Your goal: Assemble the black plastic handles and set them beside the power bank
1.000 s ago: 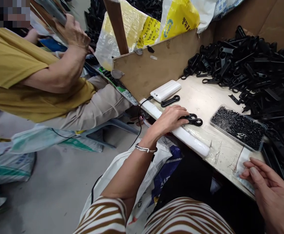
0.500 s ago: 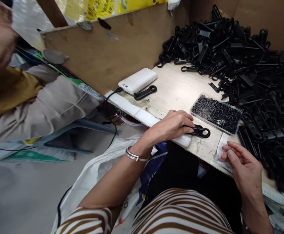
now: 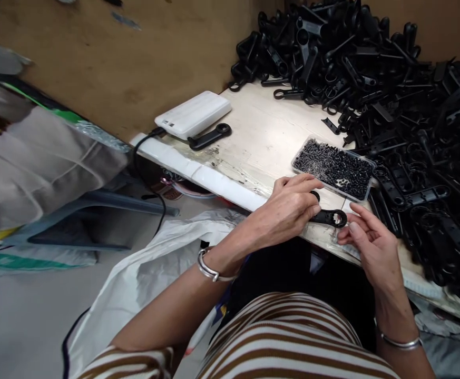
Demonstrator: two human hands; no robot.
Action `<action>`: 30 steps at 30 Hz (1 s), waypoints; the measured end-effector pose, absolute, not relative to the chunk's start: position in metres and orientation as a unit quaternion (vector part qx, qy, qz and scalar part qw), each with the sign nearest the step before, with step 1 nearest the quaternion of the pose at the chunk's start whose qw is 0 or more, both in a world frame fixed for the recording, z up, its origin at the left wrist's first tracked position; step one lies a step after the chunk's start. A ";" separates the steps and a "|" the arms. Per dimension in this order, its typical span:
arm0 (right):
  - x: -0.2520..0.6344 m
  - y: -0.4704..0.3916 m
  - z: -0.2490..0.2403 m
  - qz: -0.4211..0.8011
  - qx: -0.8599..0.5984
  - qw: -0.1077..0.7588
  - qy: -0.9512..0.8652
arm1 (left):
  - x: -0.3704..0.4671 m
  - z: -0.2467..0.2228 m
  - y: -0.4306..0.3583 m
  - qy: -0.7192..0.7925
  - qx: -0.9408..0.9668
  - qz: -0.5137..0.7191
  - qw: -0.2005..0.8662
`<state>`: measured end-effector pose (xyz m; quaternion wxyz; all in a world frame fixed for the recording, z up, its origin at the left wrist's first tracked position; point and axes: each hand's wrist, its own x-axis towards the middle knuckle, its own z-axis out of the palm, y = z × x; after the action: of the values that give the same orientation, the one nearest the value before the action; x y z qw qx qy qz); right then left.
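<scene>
While the left hand point(image 3: 289, 210) grips a black part point(image 3: 326, 217), the right hand point(image 3: 374, 239) sits beside its ring point(image 3: 344, 215)

As I view it remotely, taking the clear tray point(image 3: 356, 198) of small black pieces point(image 3: 332, 166) as landmark, the black part lies on the tray's near side, ring toward the right. I read the left grip as closed: fingers clasp the end away from the ring, leaving the ring exposed. Another black tip point(image 3: 315, 195) shows above these fingers; whether it belongs to a second piece I cannot tell. The right hand, likewise on the tray's near side, is half curled, thumb close to its fingers; I cannot tell whether it touches the ring or pinches anything small.

Edges and room: the front edge of the table point(image 3: 261, 121) passes on the tray's near side, by the hands, with a white padded strip point(image 3: 202, 176) along its left stretch. A heap of black parts point(image 3: 372, 68) closes off the tray's right and lies beyond it. I find the widest span of table left of the tray, reaching to a loose black piece point(image 3: 208, 138) beside a white case point(image 3: 194, 113); past both, a brown board point(image 3: 154, 58) stands upright.
</scene>
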<state>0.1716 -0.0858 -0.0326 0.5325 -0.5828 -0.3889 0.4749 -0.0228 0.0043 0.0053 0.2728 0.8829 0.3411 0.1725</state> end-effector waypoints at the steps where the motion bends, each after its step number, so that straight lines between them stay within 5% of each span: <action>1: 0.171 -0.085 -0.032 0.480 -0.585 0.527 -0.387 | -0.020 0.004 0.002 0.340 0.884 0.171 0.272; 22: 0.168 -0.085 -0.021 0.543 -0.561 0.550 -0.295 | 0.003 -0.017 -0.041 0.366 0.869 0.310 0.119; 30: 0.177 -0.086 -0.020 0.558 -0.568 0.507 -0.332 | -0.001 -0.015 -0.041 0.362 0.867 0.291 0.182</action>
<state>0.1771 -0.0862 -0.0197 0.5065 -0.5675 -0.3316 0.5580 -0.0011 -0.0410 -0.0150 0.1824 0.8667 0.3615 0.2912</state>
